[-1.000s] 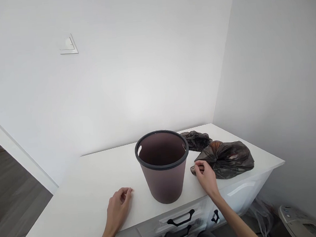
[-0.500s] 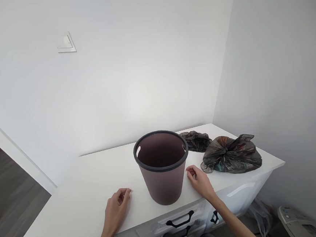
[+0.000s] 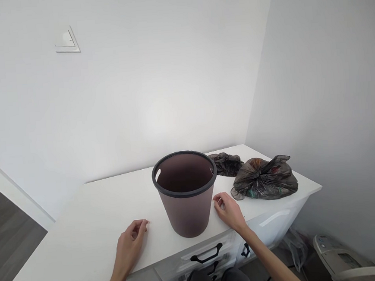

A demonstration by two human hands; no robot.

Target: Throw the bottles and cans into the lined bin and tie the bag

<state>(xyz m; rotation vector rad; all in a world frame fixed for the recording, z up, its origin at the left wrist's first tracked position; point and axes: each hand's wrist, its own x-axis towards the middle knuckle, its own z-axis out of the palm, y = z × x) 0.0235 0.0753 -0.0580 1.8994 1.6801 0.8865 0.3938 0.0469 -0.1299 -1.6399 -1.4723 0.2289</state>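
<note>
A mauve trash can [image 3: 187, 214] with a dark rim and cut-out handle holes stands upright on the white countertop [image 3: 114, 198], and no liner shows in it. My left hand [image 3: 130, 244] rests on the counter to the can's left, apart from it, fingers curled in with thumb and forefinger tips meeting on nothing. On the other side, close to the can's wall, my right hand [image 3: 228, 210] lies curled the same way, with nothing visible in it. A tied black trash bag [image 3: 265, 180], filled and see-through in places, sits just beyond my right hand.
Behind the can, a crumpled black plastic bag [image 3: 225, 164] lies near the wall. Drawers with black handles [image 3: 207, 255] are below the counter's front edge. A beige machine [image 3: 339, 256] and clear plastic [image 3: 295, 249] are at lower right. A light switch [image 3: 66, 40] is on the wall.
The whole view has shifted slightly, so everything appears a little further left and higher. Both hands, the trash can and the bags keep their places relative to each other.
</note>
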